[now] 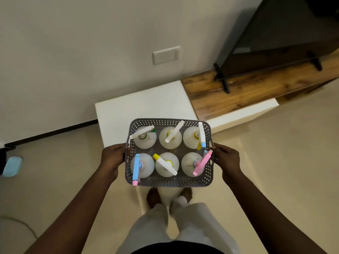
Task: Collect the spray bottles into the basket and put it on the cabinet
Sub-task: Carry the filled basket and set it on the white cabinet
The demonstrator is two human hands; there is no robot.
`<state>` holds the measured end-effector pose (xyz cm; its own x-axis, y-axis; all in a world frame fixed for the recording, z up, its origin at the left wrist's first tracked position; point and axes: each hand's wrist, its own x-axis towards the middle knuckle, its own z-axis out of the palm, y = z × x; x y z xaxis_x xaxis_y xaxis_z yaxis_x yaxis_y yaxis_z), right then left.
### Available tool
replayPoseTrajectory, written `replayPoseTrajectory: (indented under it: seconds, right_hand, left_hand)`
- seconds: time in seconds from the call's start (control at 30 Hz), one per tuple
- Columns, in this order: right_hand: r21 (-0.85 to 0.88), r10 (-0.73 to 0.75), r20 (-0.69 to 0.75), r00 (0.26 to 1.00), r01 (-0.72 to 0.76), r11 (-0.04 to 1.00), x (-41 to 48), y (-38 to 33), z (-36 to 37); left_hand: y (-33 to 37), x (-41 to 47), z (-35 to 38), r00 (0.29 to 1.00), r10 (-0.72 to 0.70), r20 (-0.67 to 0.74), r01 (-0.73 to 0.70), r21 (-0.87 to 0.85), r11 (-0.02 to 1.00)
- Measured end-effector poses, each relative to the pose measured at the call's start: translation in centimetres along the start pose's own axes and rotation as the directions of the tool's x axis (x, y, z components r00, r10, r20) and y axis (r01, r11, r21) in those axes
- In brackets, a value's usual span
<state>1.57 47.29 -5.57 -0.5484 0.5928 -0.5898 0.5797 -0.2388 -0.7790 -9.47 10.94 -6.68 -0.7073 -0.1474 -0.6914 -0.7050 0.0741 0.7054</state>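
A grey perforated basket point(169, 182) hangs in the air in front of me, above the floor and the front edge of a low white cabinet point(141, 109). Several clear spray bottles stand upright inside it in two rows, among them one with a blue and pink head point(136, 168), one with a pink head point(202, 163) and one with a white and yellow head point(165, 165). My left hand point(114, 155) grips the basket's left handle. My right hand point(226, 157) grips its right handle.
The cabinet's right part has a wooden top point(247, 92) carrying a dark TV point(286, 39) on black legs. A wall socket plate point(166, 55) sits on the wall behind. A light blue object point(12, 166) lies on the floor far left. My feet stand below the basket.
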Motion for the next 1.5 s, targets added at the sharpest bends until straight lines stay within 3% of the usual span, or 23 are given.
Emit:
replayPoseTrajectory:
  seconds: [0.2,0.6,1.1,1.5]
  right_hand:
    - [-0.102,0.007,0.113,0.994,0.005,0.995,5.6,-3.4,5.3]
    - [-0.284,0.046,0.310,0.950,0.047,0.958,18.2,-7.8,14.1]
    - [-0.387,0.150,0.297,0.943,-0.025,0.922,27.8,-5.7,23.2]
    - [-0.448,0.177,0.304,0.936,-0.024,0.894,30.6,-4.5,25.5]
  left_hand:
    - [0.9,2.6,-0.9,0.995,-0.046,-0.093,0.036,-0.099,0.994]
    - [2.7,11.7,2.1,0.978,-0.076,-0.192,0.051,-0.133,0.990]
    - [1.9,23.7,3.1,0.971,-0.170,-0.169,0.147,-0.138,0.979]
    - [1.2,27.2,3.2,0.962,-0.227,-0.149,0.212,-0.111,0.971]
